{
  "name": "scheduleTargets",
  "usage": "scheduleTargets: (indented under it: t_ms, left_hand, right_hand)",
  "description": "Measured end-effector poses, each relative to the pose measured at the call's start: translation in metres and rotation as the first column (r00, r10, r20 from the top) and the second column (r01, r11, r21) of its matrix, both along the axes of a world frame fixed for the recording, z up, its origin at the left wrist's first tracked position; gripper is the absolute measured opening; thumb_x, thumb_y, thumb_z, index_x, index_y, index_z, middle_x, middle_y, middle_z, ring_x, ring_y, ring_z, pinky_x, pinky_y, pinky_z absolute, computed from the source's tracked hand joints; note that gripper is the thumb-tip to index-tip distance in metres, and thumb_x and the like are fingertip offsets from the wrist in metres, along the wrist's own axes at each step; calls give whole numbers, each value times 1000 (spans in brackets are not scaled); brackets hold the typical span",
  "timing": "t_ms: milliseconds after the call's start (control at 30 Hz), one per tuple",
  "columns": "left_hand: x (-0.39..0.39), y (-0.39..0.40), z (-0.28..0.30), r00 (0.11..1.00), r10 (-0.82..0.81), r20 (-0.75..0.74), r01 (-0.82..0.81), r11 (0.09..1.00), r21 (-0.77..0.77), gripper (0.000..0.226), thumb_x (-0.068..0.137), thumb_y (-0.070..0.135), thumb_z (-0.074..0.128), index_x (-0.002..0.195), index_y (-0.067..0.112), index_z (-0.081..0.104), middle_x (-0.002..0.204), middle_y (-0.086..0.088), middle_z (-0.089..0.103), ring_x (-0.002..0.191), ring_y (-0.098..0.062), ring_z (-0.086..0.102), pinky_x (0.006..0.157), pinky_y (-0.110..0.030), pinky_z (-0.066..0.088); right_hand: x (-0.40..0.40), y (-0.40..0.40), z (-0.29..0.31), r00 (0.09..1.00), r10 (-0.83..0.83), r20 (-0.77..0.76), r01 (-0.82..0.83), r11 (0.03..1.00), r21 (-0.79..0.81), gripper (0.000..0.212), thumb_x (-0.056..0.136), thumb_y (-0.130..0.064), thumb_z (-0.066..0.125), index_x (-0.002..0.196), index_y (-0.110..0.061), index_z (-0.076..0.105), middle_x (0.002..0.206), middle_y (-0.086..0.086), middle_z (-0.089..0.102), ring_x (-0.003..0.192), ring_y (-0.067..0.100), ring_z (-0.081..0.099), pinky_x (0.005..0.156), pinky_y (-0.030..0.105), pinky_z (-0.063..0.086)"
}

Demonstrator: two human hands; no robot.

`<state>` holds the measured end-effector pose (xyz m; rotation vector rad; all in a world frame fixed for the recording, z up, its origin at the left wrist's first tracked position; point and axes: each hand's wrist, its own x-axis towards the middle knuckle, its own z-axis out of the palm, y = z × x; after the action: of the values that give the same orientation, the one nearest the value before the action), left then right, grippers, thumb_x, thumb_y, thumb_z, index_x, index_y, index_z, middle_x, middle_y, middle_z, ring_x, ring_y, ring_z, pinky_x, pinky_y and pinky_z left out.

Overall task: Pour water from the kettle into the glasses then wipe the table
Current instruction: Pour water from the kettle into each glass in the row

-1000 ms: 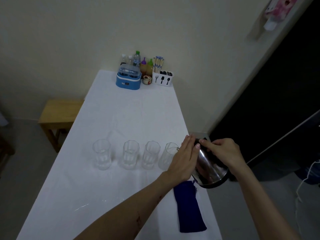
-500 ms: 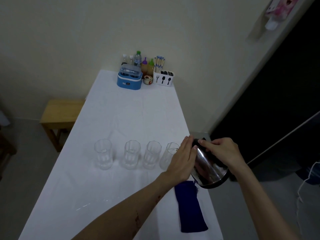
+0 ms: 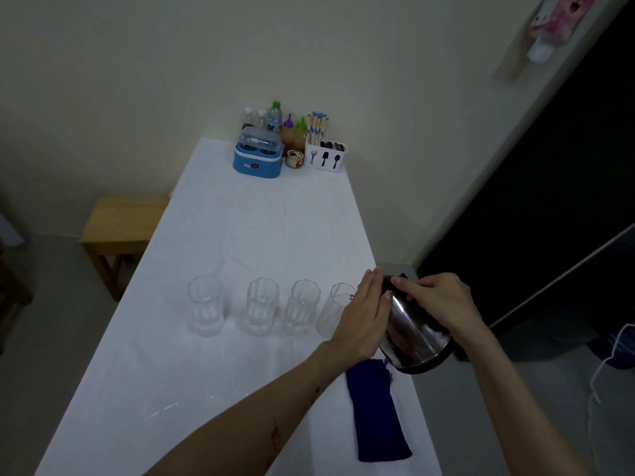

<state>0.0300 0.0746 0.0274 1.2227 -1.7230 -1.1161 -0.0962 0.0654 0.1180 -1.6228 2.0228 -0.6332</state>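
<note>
Kettle (image 3: 414, 333) is up off the table (image 3: 240, 235), tipped so its top leans toward the rightmost glass (image 3: 335, 312), long axis slanting from lower right up to upper left. My right hand (image 3: 438, 304) is clamped over its black top, fingers curled around it. My left hand (image 3: 364, 319) lies flat against the kettle's left side, fingers pressed together, between kettle and glass. I can't see the spout, so lining it up over that rim is a guess. Blue cloth (image 3: 376, 410) lies just below the kettle.
</note>
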Motion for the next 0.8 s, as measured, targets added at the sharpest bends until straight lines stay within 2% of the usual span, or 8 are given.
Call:
scheduleTargets:
  t_ms: [133,267,367,500,633,800]
  left_hand:
    - [-2,2,1,1000,13,-17,-13,1000,-25,54,105,33,19,154,17,2,162,4,-5,147,-6,-8,118,-20,2]
    - [-6,4,1,998,39,-54,-39,999,-8,56,104,35,19,154,19,0,162,5,-10,147,-5,-10,121,-27,4]
    - [-5,3,3,995,52,-82,-51,999,19,56,103,37,20,153,21,0,162,7,-7,147,-4,-7,119,-24,4]
    - [-2,3,3,996,33,-87,-31,999,33,55,104,37,20,153,21,1,162,8,-2,147,-4,-3,120,-24,4]
    - [0,2,5,996,20,-87,-16,999,48,53,104,36,20,153,21,4,162,8,1,147,-4,-1,116,-19,2]
    - [1,3,5,995,14,-95,-8,998,57,53,105,35,21,153,20,4,162,7,2,147,-5,0,114,-16,1]
  right_hand:
    - [0,-2,-1,1000,3,-1,-3,1000,7,46,79,-53,75,61,-12,75,58,9,69,54,19,63,48,28,49]
    - [0,-4,-2,1000,12,-18,-11,1000,7,50,78,-56,75,63,-8,76,64,15,71,58,24,67,51,30,49]
    - [0,-5,-2,999,15,-28,-15,1000,0,46,78,-55,75,61,-12,76,62,11,71,63,26,69,55,32,51]
    - [1,-6,0,999,22,-39,-22,1000,-6,43,78,-55,74,59,-16,76,58,5,70,60,21,68,58,35,54]
    - [0,-8,0,998,28,-62,-29,1000,-9,44,78,-56,73,59,-16,76,57,5,70,61,22,68,61,39,57]
    - [0,-8,0,997,30,-66,-31,1000,-6,47,78,-57,74,59,-13,75,57,8,69,59,24,68,53,32,50]
